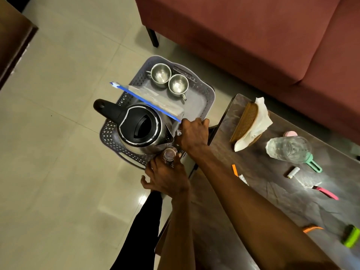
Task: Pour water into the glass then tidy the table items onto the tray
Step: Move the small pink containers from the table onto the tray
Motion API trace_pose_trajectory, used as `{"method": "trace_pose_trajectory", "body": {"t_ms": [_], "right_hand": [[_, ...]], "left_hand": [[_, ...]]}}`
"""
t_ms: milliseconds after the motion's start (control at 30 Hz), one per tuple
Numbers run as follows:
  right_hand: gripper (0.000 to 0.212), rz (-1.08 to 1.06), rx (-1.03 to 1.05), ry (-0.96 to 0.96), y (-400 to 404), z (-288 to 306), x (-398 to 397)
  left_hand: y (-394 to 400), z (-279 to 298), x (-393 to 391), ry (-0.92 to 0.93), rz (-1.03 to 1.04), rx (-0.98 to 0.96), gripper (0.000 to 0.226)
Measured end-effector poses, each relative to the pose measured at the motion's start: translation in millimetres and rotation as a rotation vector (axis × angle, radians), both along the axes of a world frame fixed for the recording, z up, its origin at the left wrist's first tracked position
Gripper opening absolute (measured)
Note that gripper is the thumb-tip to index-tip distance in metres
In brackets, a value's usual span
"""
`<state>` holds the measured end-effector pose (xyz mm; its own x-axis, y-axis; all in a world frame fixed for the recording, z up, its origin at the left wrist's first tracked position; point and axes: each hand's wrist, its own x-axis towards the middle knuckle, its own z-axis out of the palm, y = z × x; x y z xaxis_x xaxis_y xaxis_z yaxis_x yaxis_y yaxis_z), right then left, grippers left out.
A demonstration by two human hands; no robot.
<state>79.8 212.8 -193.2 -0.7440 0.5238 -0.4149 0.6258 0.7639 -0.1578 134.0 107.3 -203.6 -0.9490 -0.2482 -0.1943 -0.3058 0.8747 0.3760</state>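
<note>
A grey perforated tray [204,94] hangs past the table's left end, above the floor. On it stand a steel kettle [140,127] with a black lid and handle, two steel cups [161,73] [178,85], and a clear zip bag [155,100] with a blue strip. My right hand [192,133] grips the tray's near rim. My left hand [167,176] holds a small glass [169,153] at the tray's near corner, just beside the kettle's spout.
The dark table [272,191] carries a wicker holder with a white napkin [251,125], a clear plastic container [288,149], a green-handled tool [314,164], a small white tube [292,171], a pink knife [327,192], an orange pen [235,169] and a green object [351,238]. A maroon sofa [253,36] stands behind.
</note>
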Motion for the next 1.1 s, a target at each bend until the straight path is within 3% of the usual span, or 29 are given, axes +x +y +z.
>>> {"method": "trace_pose_trajectory", "body": {"t_ms": [467,600,767,900,1000,1100], "right_hand": [[0.020,0.010,0.072,-0.013,-7.5,-13.1,-0.7],[0.021,-0.016,0.020,0.031,-7.1,-7.6,5.3],[0.017,-0.163,-0.062,0.245,-3.6,17.0,18.8],[0.020,-0.327,-0.048,0.353,5.1,34.9,45.2],[0.019,-0.538,-0.024,0.414,10.6,46.2,83.2],[0.016,-0.777,-0.030,0.481,11.6,53.3,128.5]], "left_hand": [[2.4,-16.0,-7.9,-0.069,-0.010,-0.053,0.045],[-4.0,-15.9,-6.7,-0.033,-0.054,-0.036,0.058],[-16.4,-1.3,-1.6,-0.018,-0.123,-0.014,0.077],[-20.4,21.0,6.7,0.131,-0.158,0.023,0.048],[-8.2,39.9,20.0,0.206,-0.197,0.074,0.045],[10.6,55.6,43.1,0.238,-0.339,0.352,0.039]]}}
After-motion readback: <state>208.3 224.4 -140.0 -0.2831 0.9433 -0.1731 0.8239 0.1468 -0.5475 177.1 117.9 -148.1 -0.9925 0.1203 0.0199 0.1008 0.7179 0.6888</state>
